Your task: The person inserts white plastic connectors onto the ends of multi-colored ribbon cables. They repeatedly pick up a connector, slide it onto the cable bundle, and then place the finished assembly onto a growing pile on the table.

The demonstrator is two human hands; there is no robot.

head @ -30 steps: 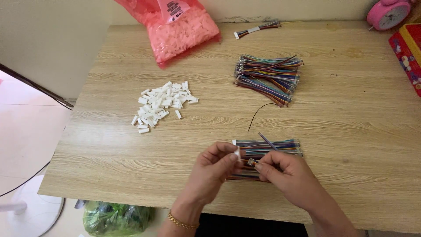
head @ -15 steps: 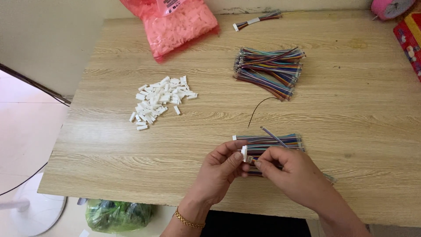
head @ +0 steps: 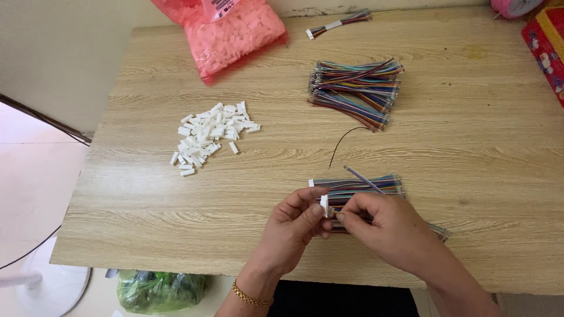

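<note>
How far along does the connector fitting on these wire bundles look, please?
Done: a pile of wires lies by the hands, one end showing a white plug. In hand: the left hand pinches a white connector while the right hand feeds wire ends to it. Left: a heap of connectors and another wire bundle.

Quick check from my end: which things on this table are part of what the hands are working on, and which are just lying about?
In use:
left hand pinching a white connector
right hand holding coloured wires
wire bundle near the hands
pile of white connectors
far wire bundle

Lying about:
pink bag
small finished cable
loose black wire
red box
</note>
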